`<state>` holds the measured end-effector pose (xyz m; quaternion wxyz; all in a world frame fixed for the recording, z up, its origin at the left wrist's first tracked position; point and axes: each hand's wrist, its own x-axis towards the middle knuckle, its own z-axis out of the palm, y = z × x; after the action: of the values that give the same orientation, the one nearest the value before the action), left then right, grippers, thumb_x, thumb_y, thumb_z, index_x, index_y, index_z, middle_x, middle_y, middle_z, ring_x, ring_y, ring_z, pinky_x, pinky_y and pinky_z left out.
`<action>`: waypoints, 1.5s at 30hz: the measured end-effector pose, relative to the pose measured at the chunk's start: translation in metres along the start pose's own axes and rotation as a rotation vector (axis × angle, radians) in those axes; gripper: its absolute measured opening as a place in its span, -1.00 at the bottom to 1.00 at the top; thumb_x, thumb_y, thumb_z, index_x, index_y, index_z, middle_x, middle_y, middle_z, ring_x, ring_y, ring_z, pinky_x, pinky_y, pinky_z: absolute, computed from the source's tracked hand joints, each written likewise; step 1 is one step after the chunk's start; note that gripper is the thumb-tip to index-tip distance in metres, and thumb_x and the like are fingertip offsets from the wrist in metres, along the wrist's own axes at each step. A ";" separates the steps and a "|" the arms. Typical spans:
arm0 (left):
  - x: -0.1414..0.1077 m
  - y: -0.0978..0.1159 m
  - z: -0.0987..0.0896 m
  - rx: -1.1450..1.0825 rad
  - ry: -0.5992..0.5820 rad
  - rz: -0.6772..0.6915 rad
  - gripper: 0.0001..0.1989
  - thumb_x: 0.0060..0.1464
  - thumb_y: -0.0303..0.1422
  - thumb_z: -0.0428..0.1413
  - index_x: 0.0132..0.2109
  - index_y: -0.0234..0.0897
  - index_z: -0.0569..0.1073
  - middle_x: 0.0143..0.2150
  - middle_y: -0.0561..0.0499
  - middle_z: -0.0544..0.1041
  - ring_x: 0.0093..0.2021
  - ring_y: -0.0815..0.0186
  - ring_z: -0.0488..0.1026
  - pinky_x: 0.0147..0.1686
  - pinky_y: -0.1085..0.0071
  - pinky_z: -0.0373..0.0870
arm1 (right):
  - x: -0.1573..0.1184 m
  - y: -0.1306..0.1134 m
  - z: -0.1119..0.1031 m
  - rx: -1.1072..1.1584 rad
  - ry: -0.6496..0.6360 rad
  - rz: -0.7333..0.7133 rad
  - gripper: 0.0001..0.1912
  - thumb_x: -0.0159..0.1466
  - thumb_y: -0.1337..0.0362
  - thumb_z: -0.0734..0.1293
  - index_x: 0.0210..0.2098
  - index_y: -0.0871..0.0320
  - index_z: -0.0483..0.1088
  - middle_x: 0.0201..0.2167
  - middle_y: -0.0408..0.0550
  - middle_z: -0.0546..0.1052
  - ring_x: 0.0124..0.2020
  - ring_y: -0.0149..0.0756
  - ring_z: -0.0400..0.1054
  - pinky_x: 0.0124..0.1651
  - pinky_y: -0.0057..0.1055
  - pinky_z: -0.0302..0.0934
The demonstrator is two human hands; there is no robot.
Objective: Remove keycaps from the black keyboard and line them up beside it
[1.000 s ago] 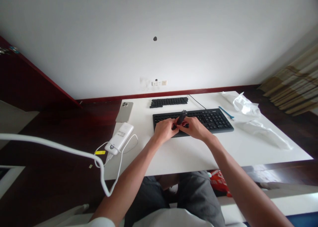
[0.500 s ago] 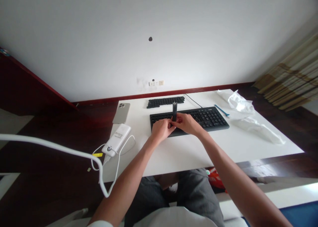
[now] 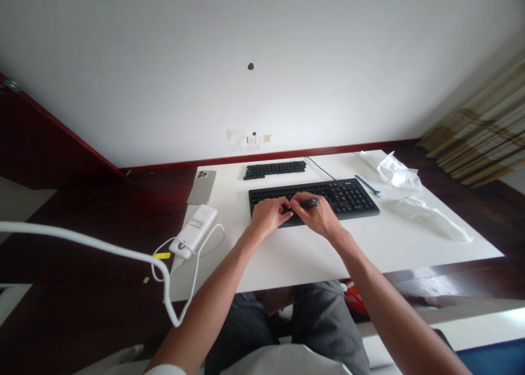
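The right hand [image 3: 316,215] is pinching a small black tool [image 3: 312,202] — fingers [image 3: 301,201] tight to steady it — left hand [image 3: 268,215] curling beside, keyboard [image 3: 348,195] just beneath

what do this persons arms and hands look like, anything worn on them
Both forearms are bare and slim, and no watch or band shows on the left hand or right hand. A white sleeve shows at the bottom edge, by the left arm.

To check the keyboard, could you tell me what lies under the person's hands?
The left hand and right hand are over the black keyboard; keys show around them, but those beneath are covered.
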<state>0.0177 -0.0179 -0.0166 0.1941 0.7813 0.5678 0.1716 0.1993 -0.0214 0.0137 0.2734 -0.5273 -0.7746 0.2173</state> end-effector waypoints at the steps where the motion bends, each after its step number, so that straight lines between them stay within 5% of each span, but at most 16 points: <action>1: 0.000 0.000 0.000 -0.003 -0.003 0.001 -0.84 0.20 -0.16 0.25 -0.10 -0.04 0.55 -0.32 0.16 0.62 -0.29 0.28 0.58 -0.33 0.45 0.31 | -0.002 0.000 0.000 0.009 -0.013 0.010 -0.71 0.41 0.12 0.25 -0.33 0.05 0.54 -0.41 -0.11 0.60 -0.42 -0.27 0.42 -0.33 -0.41 0.20; 9: -0.001 0.001 -0.001 -0.029 -0.013 -0.019 -0.81 0.21 -0.14 0.26 -0.08 -0.04 0.56 -0.31 0.15 0.62 -0.28 0.29 0.58 -0.29 0.45 0.34 | -0.001 0.005 -0.002 0.152 -0.035 0.139 -0.70 0.39 0.13 0.24 -0.35 0.07 0.53 -0.64 -0.19 0.50 -0.55 -0.31 0.43 -0.46 -0.46 0.23; 19: 0.000 0.002 0.001 0.025 -0.008 -0.005 -0.82 0.23 -0.13 0.23 -0.09 -0.07 0.53 -0.33 0.13 0.62 -0.26 0.24 0.60 -0.32 0.43 0.33 | 0.019 0.007 -0.011 0.295 -0.236 0.248 -0.72 0.33 0.25 0.28 -0.47 0.13 0.51 -0.57 -0.06 0.61 -0.54 -0.24 0.55 -0.55 -0.48 0.33; 29: 0.001 0.002 0.004 0.088 0.003 0.037 -0.78 0.28 -0.08 0.19 -0.06 -0.06 0.50 -0.22 0.10 0.64 -0.23 0.22 0.60 -0.32 0.42 0.32 | 0.010 0.005 -0.007 0.070 -0.082 0.244 -0.66 0.34 0.24 0.29 -0.55 0.10 0.47 -0.62 -0.08 0.57 -0.52 -0.23 0.53 -0.43 -0.45 0.32; 34: 0.000 0.002 0.003 0.088 -0.010 0.032 -0.76 0.30 -0.06 0.16 -0.04 -0.07 0.50 -0.22 0.09 0.64 -0.21 0.21 0.60 -0.30 0.42 0.33 | 0.011 0.007 -0.007 0.236 -0.185 0.273 -0.70 0.37 0.18 0.25 -0.40 0.11 0.54 -0.52 -0.11 0.63 -0.42 -0.26 0.57 -0.37 -0.49 0.36; 40: -0.001 0.003 0.002 0.092 -0.006 0.030 -0.78 0.30 -0.09 0.17 -0.03 -0.06 0.50 -0.20 0.09 0.64 -0.20 0.22 0.60 -0.29 0.42 0.33 | 0.007 0.008 -0.007 0.179 -0.152 0.254 -0.71 0.38 0.15 0.27 -0.38 0.10 0.54 -0.50 -0.12 0.62 -0.40 -0.27 0.56 -0.32 -0.48 0.38; 45: -0.001 0.001 0.002 0.067 -0.006 0.055 -0.75 0.30 -0.04 0.16 -0.04 -0.06 0.50 -0.26 0.11 0.63 -0.26 0.25 0.58 -0.34 0.43 0.28 | 0.005 0.018 -0.004 0.364 -0.160 0.284 -0.70 0.40 0.04 0.29 -0.25 0.12 0.51 -0.45 -0.07 0.64 -0.39 -0.24 0.57 -0.29 -0.41 0.43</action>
<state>0.0189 -0.0189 -0.0176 0.1646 0.8031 0.5511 0.1552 0.2129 -0.0101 0.0064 0.2682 -0.5542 -0.6598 0.4309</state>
